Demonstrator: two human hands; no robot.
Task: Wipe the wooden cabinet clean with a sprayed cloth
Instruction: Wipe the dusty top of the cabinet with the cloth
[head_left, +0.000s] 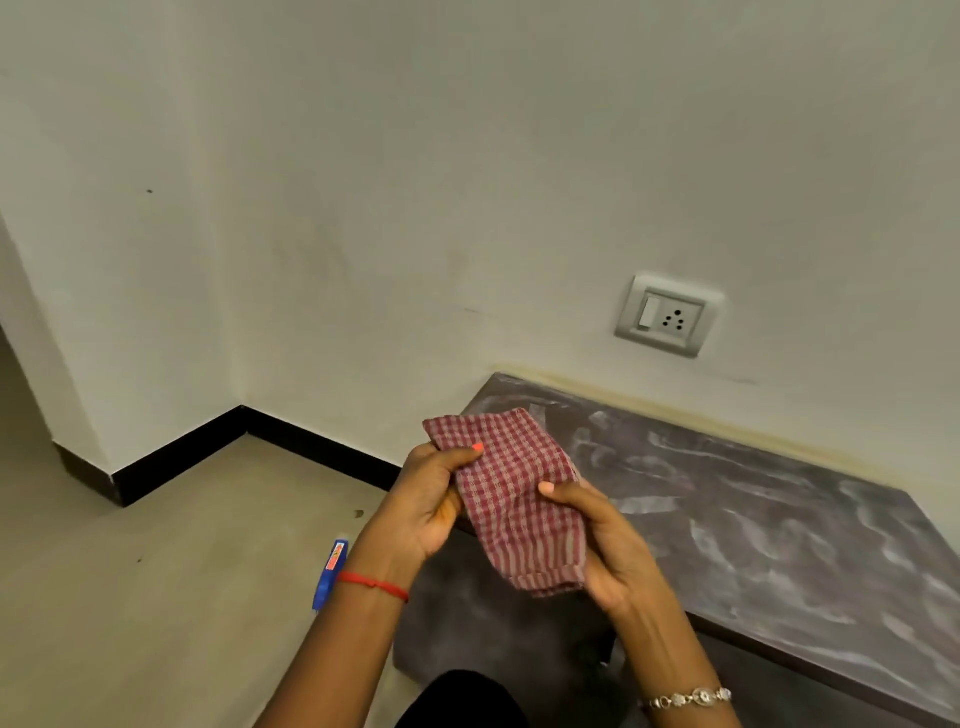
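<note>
A red-and-white checked cloth (514, 499), folded into a loose pad, is held in front of me by both hands. My left hand (431, 499) pinches its upper left edge with the thumb on top. My right hand (608, 540) grips its right side and cups it from below. Beneath and to the right lies the low dark wooden cabinet (769, 519), its top streaked with pale dust or smear marks. The cloth hangs over the cabinet's left end, apart from its surface.
A blue spray bottle (328, 574) lies on the beige floor, partly hidden behind my left wrist. A wall socket with switch (669, 316) sits above the cabinet. White walls with black skirting (218, 447) form a corner to the left.
</note>
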